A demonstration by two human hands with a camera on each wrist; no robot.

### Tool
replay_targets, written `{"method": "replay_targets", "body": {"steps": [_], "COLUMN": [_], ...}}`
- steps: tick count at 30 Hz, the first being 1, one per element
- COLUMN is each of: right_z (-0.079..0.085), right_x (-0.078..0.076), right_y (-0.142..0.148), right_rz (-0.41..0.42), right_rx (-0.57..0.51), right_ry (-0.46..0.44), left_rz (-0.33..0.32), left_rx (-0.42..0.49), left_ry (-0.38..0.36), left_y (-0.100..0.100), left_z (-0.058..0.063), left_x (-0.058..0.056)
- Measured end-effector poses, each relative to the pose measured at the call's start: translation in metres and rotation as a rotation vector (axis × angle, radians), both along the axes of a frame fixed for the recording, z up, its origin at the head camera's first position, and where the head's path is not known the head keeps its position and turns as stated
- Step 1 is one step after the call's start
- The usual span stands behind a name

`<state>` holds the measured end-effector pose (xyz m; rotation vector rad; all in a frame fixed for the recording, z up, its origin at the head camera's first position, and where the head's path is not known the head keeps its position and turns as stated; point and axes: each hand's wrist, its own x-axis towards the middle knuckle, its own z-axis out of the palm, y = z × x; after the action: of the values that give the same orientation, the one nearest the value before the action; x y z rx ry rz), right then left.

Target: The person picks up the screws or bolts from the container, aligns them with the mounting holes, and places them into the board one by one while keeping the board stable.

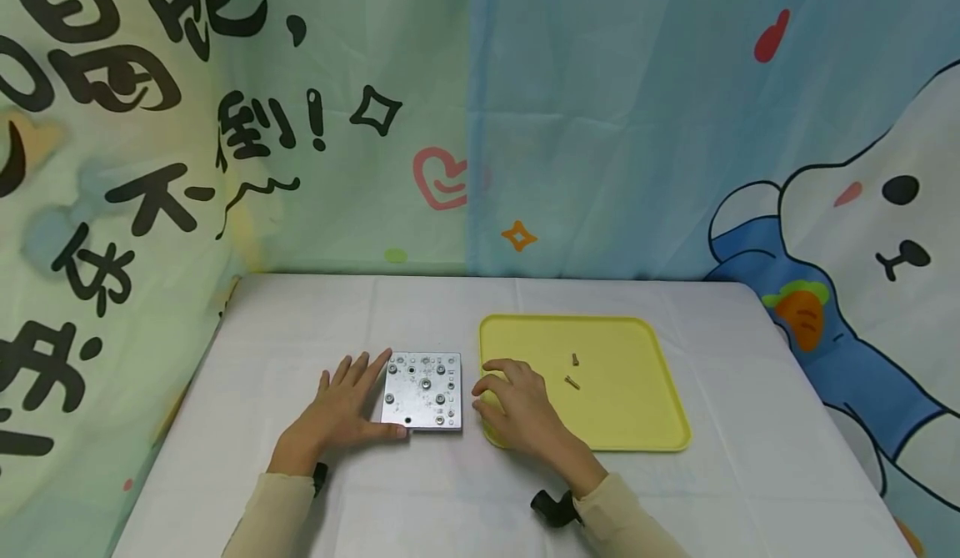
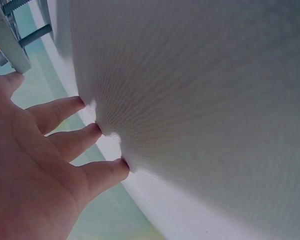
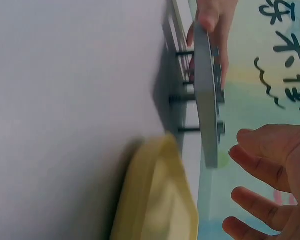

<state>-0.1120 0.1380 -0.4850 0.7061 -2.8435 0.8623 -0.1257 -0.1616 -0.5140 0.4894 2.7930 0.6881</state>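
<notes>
A square silver metal plate (image 1: 408, 379) bears several screws, and their shanks stick out below it, as the right wrist view shows. My left hand (image 1: 341, 412) holds the plate at its left side, thumb along the near edge and index fingertip at the far left corner. Its other fingers (image 2: 75, 142) are spread, with their tips on the white cloth. My right hand (image 1: 525, 408) hovers over the left edge of a yellow tray (image 1: 622, 424), fingers loosely bent, nothing visible in it. Two small screws (image 1: 573, 383) (image 1: 575, 359) lie in the tray.
White cloth (image 1: 450, 508) covers the table. Behind it hangs a printed curtain (image 1: 585, 124), which also runs along the left side. A black wrist device (image 1: 553, 508) sits at my right wrist, close above the cloth.
</notes>
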Motion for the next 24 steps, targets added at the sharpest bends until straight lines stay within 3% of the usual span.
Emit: {"method": "replay_targets", "body": {"steps": [8,19,24], "right_z": [-0.005,-0.005,-0.008], "right_x": [-0.012,-0.018,-0.018], "right_y": [0.042,0.094,0.107], "right_rz": [-0.093,-0.269,-0.310], "right_rx": [-0.002,0.015,0.037], "right_ry": [0.088,0.000,-0.033], "left_rz": [0.002,0.001,0.001], "left_rx": [0.005,0.011,0.004], "left_ry": [-0.005,-0.012,-0.011], "left_y": [0.000,0.000,0.001], "left_z": [0.001,-0.001,0.000], "left_x": [0.000,0.000,0.000]}}
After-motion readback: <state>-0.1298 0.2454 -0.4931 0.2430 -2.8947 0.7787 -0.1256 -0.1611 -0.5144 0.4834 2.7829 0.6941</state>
